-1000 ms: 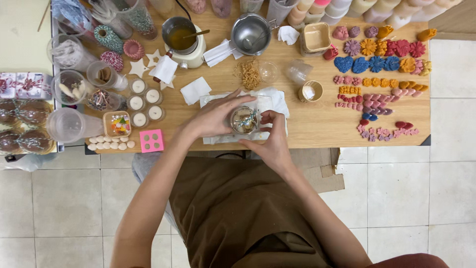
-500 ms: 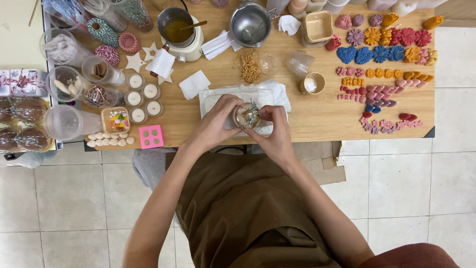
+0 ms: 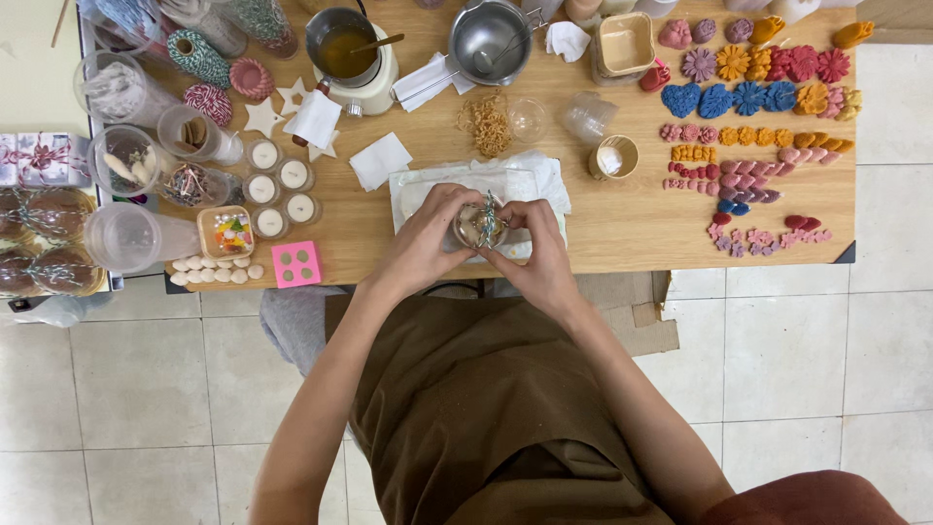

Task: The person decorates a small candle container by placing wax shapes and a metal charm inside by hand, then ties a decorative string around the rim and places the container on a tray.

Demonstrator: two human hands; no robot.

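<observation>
Both hands cup a small round clear jar (image 3: 479,226) with twine tied over its top, held above a white tray (image 3: 413,185) lined with paper at the table's near edge. My left hand (image 3: 425,236) wraps the jar's left side. My right hand (image 3: 537,246) wraps its right side, fingertips at the twine. The jar's contents are mostly hidden by my fingers.
A wooden table (image 3: 622,219) carries coloured wax flowers and hearts (image 3: 753,83) at right, a pot of amber liquid (image 3: 345,49), a steel pot (image 3: 486,39), small white candles (image 3: 277,190), twine spools (image 3: 199,53), plastic cups (image 3: 131,236) and a pink mould (image 3: 296,263). Tiled floor lies below.
The view has shifted slightly. My hands stay closed round the jar, and it has come a little nearer the table's edge.
</observation>
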